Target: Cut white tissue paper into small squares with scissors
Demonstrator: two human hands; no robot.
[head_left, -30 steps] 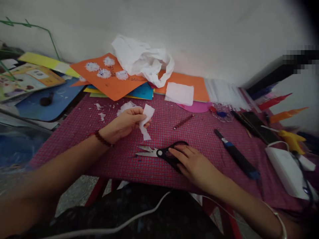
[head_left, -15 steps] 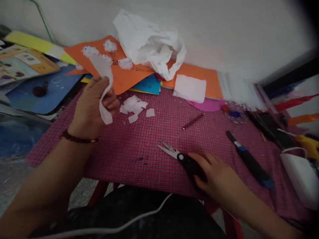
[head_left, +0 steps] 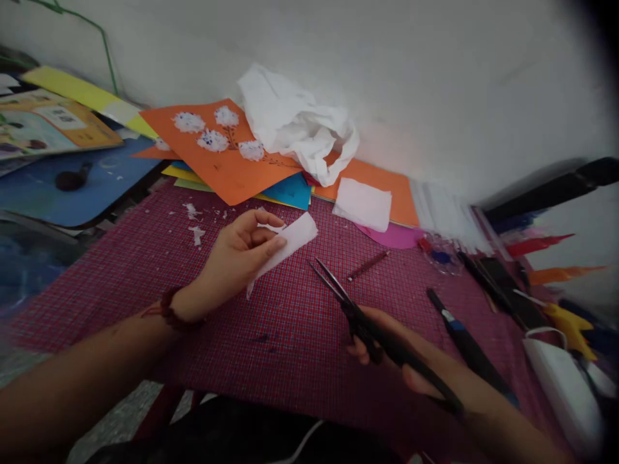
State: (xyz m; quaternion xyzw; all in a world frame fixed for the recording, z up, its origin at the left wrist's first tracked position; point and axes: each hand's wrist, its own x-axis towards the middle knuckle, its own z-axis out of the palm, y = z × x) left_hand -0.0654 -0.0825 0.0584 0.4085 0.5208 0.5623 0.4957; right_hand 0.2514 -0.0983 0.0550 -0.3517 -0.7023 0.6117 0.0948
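The bench [head_left: 120, 270], under a red checked cloth, runs up to a white wall. At its back lie two orange sheets; the nearer orange sheet [head_left: 232, 174] carries four white paper flowers, and one crumpled white bag [head_left: 300, 125] slumps across both. Nearer the middle, the left hand [head_left: 235, 248] has its grip pinched on one end of a single white paper strip [head_left: 293, 238], which hangs free just above the cloth. The right hand [head_left: 416, 351] has its grip clenched through the handles of the one pair of scissors [head_left: 348, 306], lifted off the cloth, blades slightly parted and pointing at the strip from just beside it. The strip looks limp and is held at one end only, so it may fold away from the blades or tear raggedly. The left fingertips also sit near the cutting line and could be nicked. One pencil [head_left: 367, 264] lies beyond the blades, and a few white scraps [head_left: 196, 232] lie left of the hand.
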